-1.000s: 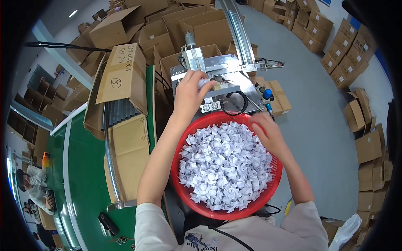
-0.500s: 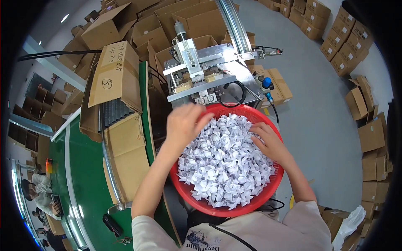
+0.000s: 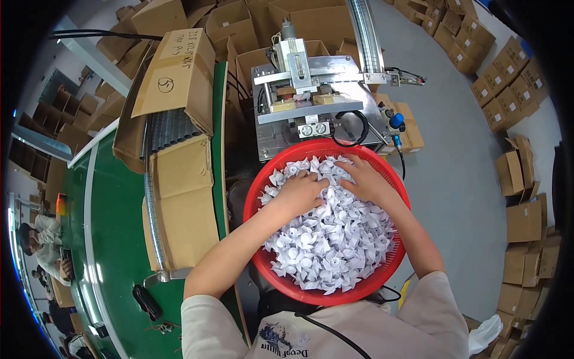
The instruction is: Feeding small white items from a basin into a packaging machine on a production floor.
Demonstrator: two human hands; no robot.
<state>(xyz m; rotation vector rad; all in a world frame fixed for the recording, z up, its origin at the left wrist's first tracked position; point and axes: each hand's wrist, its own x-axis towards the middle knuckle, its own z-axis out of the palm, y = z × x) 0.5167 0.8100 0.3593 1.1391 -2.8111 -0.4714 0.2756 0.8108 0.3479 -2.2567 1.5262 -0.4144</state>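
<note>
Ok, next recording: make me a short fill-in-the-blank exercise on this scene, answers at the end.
1. The left hand and the right hand are both on a pile of ____ pieces.
2. The pile sits in a round basket coloured ____.
3. The metal machine stands beyond the basket, with the green table on the person's ____ side.
4. The round cap near the machine's right edge is ____.

Missing words: white; red; left; blue.

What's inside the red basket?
The red basket holds heaped white pinwheel-shaped pieces, with the left hand and right hand at the heap's top; what's beneath and the basket's bottom are hidden.
</note>
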